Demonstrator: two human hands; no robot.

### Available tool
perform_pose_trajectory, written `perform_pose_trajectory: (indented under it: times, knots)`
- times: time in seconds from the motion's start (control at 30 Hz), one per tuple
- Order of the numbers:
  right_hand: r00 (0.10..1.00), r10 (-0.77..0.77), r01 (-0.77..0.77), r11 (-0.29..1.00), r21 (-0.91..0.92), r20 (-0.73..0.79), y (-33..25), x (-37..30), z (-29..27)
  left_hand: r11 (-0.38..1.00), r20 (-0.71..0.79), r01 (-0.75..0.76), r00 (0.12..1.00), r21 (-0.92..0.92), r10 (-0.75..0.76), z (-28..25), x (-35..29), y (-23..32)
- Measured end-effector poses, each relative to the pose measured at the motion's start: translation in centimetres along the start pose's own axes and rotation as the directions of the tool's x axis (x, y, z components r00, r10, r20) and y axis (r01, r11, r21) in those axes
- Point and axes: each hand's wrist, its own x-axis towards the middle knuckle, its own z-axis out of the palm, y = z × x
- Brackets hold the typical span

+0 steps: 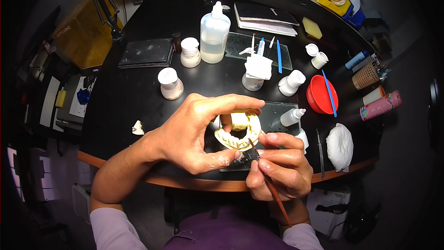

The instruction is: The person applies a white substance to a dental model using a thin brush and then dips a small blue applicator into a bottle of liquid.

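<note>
Left hand point(192, 134), center of frame, has the dental cast point(235, 143). Cast is pale yellow, ring/horseshoe-shaped. Thumb and index are spread wide around it: index runs along the upper rim, thumb sits at the lower rim with its tip just under the tooth row. Another finger shows at the upper left of the opening. Whitish smears on the thumb. Exact contact points partly hidden.

Cast orientation: curved tooth row faces the lower edge of the frame, opening in the middle visible from above. Outline slightly wider left-right than top-bottom; long axis roughly across the frame, tilt can't be told for sure.

Right hand point(284, 169), just right of and below center: thumb and fingers pinched narrow on a thin brush point(274, 190) with a reddish-brown handle. Brush axis is diagonal, dark tip up-left, handle end down-right past the palm. Tip is at the cast's lower right, by the tooth row; touching or just short, can't tell.

Around them: glass slab point(277, 109) behind and under the hands, small white dropper bottle point(292, 117) on its right part. Red bowl point(316, 93) right of center, blue stick point(329, 90) across it. White pad point(340, 148) lower right, dark slim tool point(320, 155) just left of it.
</note>
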Motion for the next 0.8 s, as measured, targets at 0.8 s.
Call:
perform_pose_trajectory:
  times: [0.8]
  knots:
    - [1.000, -0.003, 0.003, 1.000, -0.010, -0.005, -0.04, 0.07, -0.06, 1.000, 0.010, 0.008, 1.000, -0.015, -0.008, -0.08, 0.01, 0.00]
